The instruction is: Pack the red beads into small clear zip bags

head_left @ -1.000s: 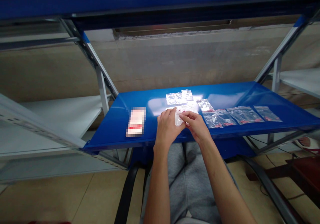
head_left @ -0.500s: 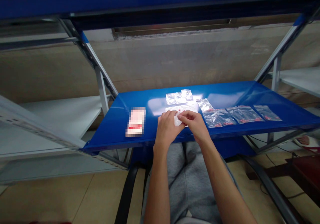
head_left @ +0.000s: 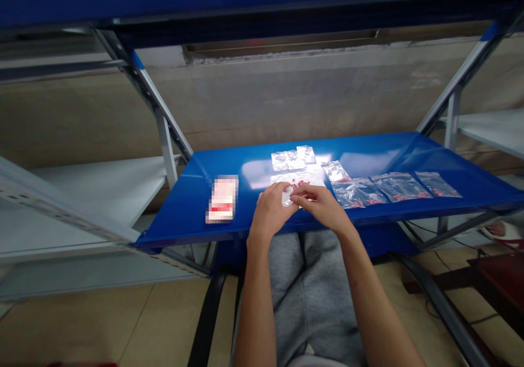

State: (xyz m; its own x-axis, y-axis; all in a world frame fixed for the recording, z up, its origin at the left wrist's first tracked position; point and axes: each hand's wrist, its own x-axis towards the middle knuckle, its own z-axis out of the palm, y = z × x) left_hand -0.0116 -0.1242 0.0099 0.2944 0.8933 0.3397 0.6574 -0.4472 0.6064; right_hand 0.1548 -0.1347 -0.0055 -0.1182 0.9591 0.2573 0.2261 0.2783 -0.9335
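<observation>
My left hand is curled round a small whitish clear plastic bag, held just above the table's front edge. My right hand meets it from the other side, thumb and fingers pinched together at the bag's right edge. Whether the right fingertips also hold something small is hidden. Just beyond the hands, a heap of small red beads lies on a white sheet. Behind that sheet are several flat clear bags.
On the right of the blue table lies a row of zip bags with red beads in them. A blurred pink-and-white item lies on the left. Metal posts and an upper blue shelf frame the table.
My hands have shifted slightly, the right one turning flatter and its fingertips moving on the bag's edge. More of the red bead heap shows now. The bag stays in my left hand.
</observation>
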